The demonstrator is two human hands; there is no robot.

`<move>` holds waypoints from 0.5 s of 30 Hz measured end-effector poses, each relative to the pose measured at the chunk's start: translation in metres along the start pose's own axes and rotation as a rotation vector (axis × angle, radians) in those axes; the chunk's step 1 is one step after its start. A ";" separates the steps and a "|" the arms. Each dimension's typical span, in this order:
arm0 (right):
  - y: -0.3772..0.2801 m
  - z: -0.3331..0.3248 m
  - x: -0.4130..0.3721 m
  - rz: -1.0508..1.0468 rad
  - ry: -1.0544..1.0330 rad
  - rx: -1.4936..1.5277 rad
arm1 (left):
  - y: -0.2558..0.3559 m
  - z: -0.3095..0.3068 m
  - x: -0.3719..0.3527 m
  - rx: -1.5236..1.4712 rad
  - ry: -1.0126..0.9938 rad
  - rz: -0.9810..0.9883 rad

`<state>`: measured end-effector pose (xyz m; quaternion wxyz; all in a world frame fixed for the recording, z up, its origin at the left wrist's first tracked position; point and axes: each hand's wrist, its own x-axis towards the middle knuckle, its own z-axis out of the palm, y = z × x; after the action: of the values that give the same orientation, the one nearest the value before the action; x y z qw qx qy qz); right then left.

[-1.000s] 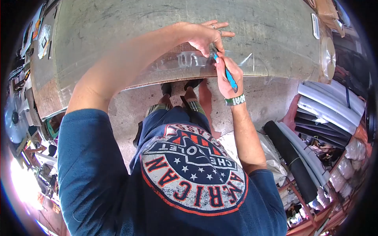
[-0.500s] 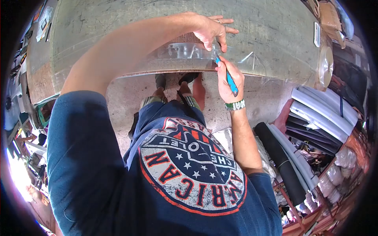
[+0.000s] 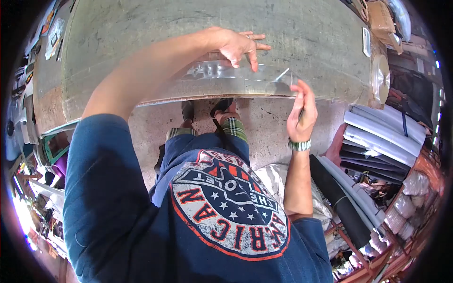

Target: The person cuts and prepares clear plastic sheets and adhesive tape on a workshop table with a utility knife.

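Observation:
A strip of clear plastic [image 3: 212, 70] lies along the near edge of the worktable. Over its upper edge rests my left hand [image 3: 239, 48], fingers spread and fingertips down on the plastic and the tabletop. My right hand [image 3: 304, 108] is closed just off the table's near edge, close to the right part of the plastic, where a bright crease [image 3: 282, 74] shows. Only a dark bit of the utility knife [image 3: 300, 116] appears in the right palm; its blue handle is mostly hidden by the hand.
The worn worktable [image 3: 155, 28] spans the top of the view. A roll of clear tape or film [image 3: 380, 79] stands at its right end. Rolls of grey and white material [image 3: 384, 134] and a black roll [image 3: 342, 203] are at the right, near a red rack [image 3: 358, 262].
My right hand has moved right, away from the left hand and the cut area, and turned so the blue knife handle no longer shows. The left hand stays spread on the plastic.

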<state>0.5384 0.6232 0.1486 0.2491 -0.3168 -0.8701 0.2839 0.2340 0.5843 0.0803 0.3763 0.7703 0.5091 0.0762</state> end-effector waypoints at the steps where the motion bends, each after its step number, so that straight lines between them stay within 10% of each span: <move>1: 0.005 -0.005 0.010 0.098 -0.033 -0.094 | -0.003 0.000 -0.002 -0.022 0.024 0.015; 8: 0.096 0.053 0.075 -0.202 -0.184 -0.336 | 0.003 0.009 -0.021 -0.019 0.305 -0.070; 15: 0.111 0.064 0.111 -0.335 -0.177 -0.303 | 0.063 0.085 -0.090 0.220 1.005 -0.751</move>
<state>0.4704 0.7496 0.0586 0.1649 -0.1755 -0.9616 0.1315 0.2796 0.4539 0.0856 0.0112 0.4438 0.8638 0.2383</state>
